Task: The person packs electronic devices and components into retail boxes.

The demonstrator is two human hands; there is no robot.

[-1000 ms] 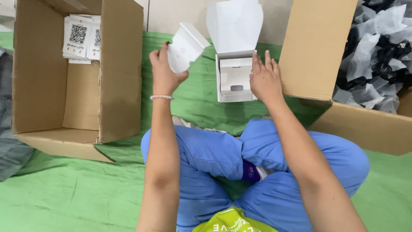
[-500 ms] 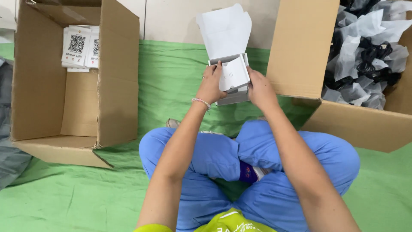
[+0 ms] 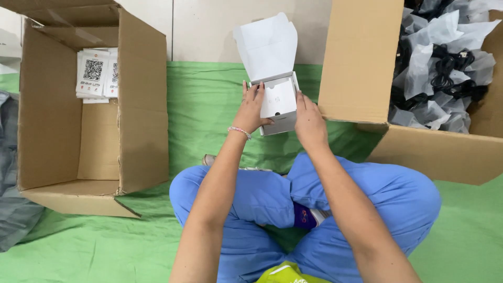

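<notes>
Nearest: person sits cross-legged in blue trousers [image 3: 335,209] on a green sheet [image 3: 204,120], both forearms stretched forward to the middle of the scene.

Change: a second ago the left hand was out to the left holding a white insert in the air, while the right hand rested by the open box on the sheet. Half a second ago the left hand had come in to the box with the insert. Now the insert [image 3: 278,98] lies flat inside the small white box [image 3: 280,107], and both hands sit on the box. So the insert has gone into the box; lid not closed yet.

Left hand [image 3: 252,111]: at the box's left side, fingers spread over the insert's left edge, pressing it down. Beaded bracelet [image 3: 239,132] on that wrist.

Right hand [image 3: 309,121]: clamped on the box's right side and near corner, thumb along the right edge, steadying it.

Box sits on the sheet just beyond the knees, between the two cartons. Its lid [image 3: 267,44] stands upright at the far side, open.

Left: big carton [image 3: 94,110] on its side, opening facing near, with a stack of small white packs [image 3: 97,74] at its far end.

Right: second carton [image 3: 435,141], full of black cables in clear bags [image 3: 445,68].

Far: pale wall [image 3: 209,26].
</notes>
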